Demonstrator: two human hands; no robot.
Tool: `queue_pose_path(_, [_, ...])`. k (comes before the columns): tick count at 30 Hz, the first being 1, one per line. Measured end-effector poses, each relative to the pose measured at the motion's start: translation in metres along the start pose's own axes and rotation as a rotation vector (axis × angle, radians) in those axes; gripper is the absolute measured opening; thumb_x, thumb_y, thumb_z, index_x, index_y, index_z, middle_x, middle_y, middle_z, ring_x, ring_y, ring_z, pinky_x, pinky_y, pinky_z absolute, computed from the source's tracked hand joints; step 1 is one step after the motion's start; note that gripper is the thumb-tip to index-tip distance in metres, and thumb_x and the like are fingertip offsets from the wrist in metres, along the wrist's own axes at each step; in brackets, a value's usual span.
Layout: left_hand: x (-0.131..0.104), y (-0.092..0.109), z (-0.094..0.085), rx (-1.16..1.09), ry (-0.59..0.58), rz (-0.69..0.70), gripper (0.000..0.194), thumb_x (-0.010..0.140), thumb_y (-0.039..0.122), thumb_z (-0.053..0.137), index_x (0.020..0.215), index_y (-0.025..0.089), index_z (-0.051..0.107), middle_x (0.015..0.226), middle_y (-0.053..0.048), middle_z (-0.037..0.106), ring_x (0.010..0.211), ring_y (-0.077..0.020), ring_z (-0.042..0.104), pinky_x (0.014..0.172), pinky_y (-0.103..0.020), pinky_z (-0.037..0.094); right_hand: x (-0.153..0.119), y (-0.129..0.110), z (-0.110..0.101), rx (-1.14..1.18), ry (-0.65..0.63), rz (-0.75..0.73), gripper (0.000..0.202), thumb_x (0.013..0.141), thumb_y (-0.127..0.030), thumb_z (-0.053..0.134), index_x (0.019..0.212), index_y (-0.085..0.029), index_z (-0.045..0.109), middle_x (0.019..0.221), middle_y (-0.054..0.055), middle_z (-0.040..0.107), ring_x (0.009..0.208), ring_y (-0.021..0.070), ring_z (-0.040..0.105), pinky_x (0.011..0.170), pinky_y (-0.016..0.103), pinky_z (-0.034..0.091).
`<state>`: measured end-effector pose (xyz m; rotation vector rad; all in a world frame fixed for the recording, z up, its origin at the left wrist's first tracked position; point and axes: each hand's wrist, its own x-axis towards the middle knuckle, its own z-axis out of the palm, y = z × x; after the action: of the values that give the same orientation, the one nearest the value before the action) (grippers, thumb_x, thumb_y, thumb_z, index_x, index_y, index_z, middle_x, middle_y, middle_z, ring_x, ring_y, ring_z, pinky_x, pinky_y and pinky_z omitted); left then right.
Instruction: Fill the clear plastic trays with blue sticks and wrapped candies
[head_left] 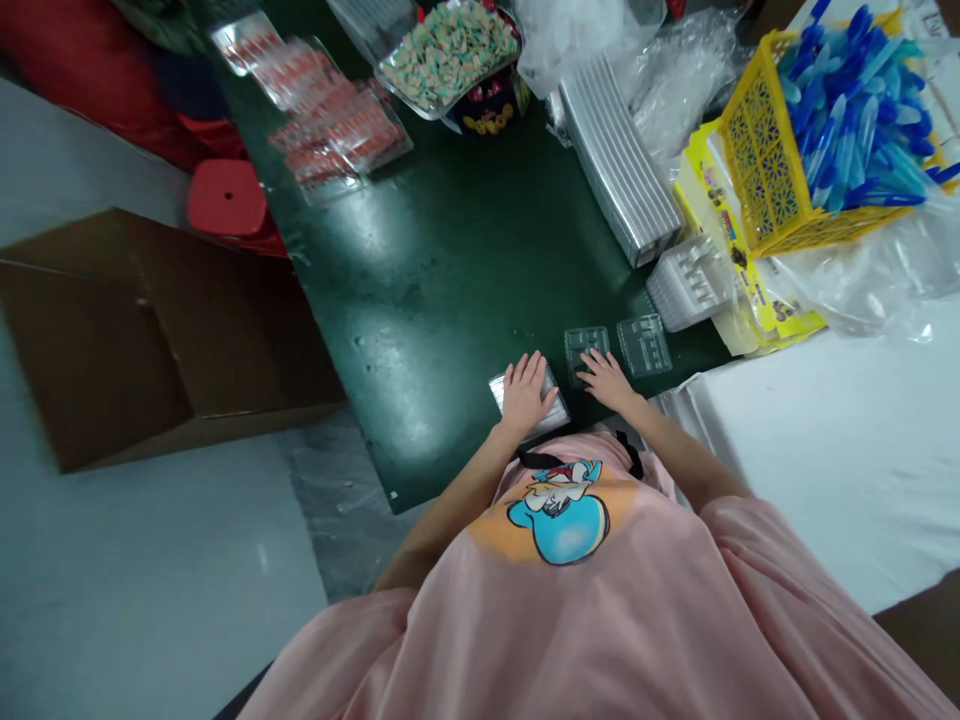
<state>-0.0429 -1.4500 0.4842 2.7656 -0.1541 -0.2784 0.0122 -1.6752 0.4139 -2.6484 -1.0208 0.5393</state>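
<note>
My left hand (526, 395) lies with its fingers spread on a small stack of clear plastic trays (556, 414) at the front edge of the green table (450, 250). Just to the right, my right hand (606, 381) has its fingers apart over a single clear tray (586, 343), its fingertips at that tray's right side. A second single tray (644, 346) lies flat to the right of it. Farther right, a nested stack of clear trays (690, 284) rests beside a long row of stacked trays (619, 160).
A yellow basket (765, 150) of blue pens stands at the back right. At the back are a container of small green and beige pieces (450, 55) and packs of reddish items (330, 120). An open cardboard box (172, 330) and a red stool (226, 197) are left of the table.
</note>
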Motion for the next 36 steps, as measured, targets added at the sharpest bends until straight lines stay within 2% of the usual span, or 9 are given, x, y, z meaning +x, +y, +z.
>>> queue_pose_path(3, [0.000,0.000,0.000,-0.004,-0.001,-0.002,0.066,0.090,0.042,0.045,0.148,0.014,0.037,0.156,-0.013,0.035,0.146,-0.0323,0.027,0.118,-0.053,0.016,-0.014,0.027,-0.007,-0.034,-0.040,-0.054,0.042,0.084,-0.020,0.063,0.125,-0.027,0.064,0.155,0.008,0.037,0.147,0.0307,0.025,0.117,0.057,0.021])
queue_pose_path(6, [0.000,0.000,0.000,-0.006,-0.005,-0.008,0.066,0.090,0.043,0.044,0.148,0.013,0.037,0.157,-0.013,0.035,0.146,-0.0320,0.027,0.119,-0.052,0.016,-0.028,0.040,-0.018,-0.061,-0.077,-0.081,0.043,0.082,-0.015,0.064,0.123,-0.028,0.066,0.155,0.007,0.038,0.147,0.0311,0.025,0.117,0.059,0.020])
queue_pose_path(10, [-0.001,-0.002,0.000,-0.010,-0.022,-0.002,0.066,0.091,0.044,0.042,0.148,0.011,0.036,0.157,-0.014,0.033,0.147,-0.0316,0.025,0.119,-0.052,0.016,-0.029,0.012,-0.028,0.056,0.003,0.014,0.040,0.080,-0.014,0.066,0.118,-0.026,0.069,0.150,0.010,0.045,0.145,0.0321,0.028,0.115,0.059,0.021])
queue_pose_path(12, [-0.002,-0.003,-0.001,-0.015,-0.029,0.003,0.066,0.092,0.042,0.040,0.149,0.010,0.034,0.158,-0.014,0.031,0.147,-0.0312,0.024,0.119,-0.052,0.016,-0.021,-0.016,-0.028,0.311,0.084,0.118,0.034,0.084,-0.019,0.063,0.117,-0.025,0.069,0.137,0.011,0.058,0.134,0.0292,0.044,0.109,0.053,0.033])
queue_pose_path(15, [-0.002,-0.004,-0.001,-0.031,-0.028,-0.002,0.067,0.092,0.040,0.040,0.150,0.009,0.030,0.158,-0.016,0.029,0.148,-0.0310,0.022,0.119,-0.052,0.016,-0.003,-0.056,-0.024,0.883,0.081,0.277,0.025,0.086,-0.032,0.060,0.105,-0.021,0.071,0.103,0.007,0.072,0.097,0.0204,0.064,0.088,0.035,0.047])
queue_pose_path(18, [-0.002,-0.004,0.000,-0.040,-0.026,-0.002,0.067,0.091,0.038,0.040,0.150,0.009,0.030,0.158,-0.017,0.029,0.148,-0.0312,0.022,0.118,-0.053,0.016,0.014,-0.074,-0.020,1.301,-0.012,0.430,0.026,0.076,-0.042,0.066,0.086,-0.018,0.070,0.076,0.001,0.069,0.071,0.0133,0.059,0.066,0.025,0.043])
queue_pose_path(21, [-0.002,-0.005,0.002,-0.034,-0.022,0.004,0.066,0.091,0.037,0.040,0.150,0.009,0.032,0.159,-0.016,0.029,0.148,-0.0314,0.022,0.118,-0.053,0.016,0.022,-0.073,-0.022,1.480,-0.112,0.500,0.031,0.064,-0.045,0.074,0.076,-0.017,0.067,0.063,-0.003,0.061,0.060,0.0089,0.051,0.058,0.021,0.036])
queue_pose_path(26, [-0.001,-0.005,0.002,-0.025,-0.014,0.005,0.065,0.091,0.038,0.039,0.149,0.010,0.033,0.158,-0.015,0.030,0.147,-0.0313,0.024,0.118,-0.052,0.016,0.022,-0.069,-0.030,1.559,-0.201,0.502,0.033,0.057,-0.042,0.078,0.071,-0.016,0.065,0.059,-0.004,0.059,0.057,0.0074,0.049,0.058,0.020,0.035])
queue_pose_path(36, [0.001,0.003,-0.002,-0.056,-0.002,-0.052,0.065,0.089,0.041,0.044,0.147,0.013,0.039,0.156,-0.012,0.036,0.145,-0.0308,0.029,0.119,-0.050,0.016,0.025,-0.068,-0.028,1.546,-0.217,0.524,0.021,0.063,-0.034,0.071,0.071,-0.017,0.062,0.060,-0.004,0.059,0.058,0.0083,0.051,0.059,0.021,0.037])
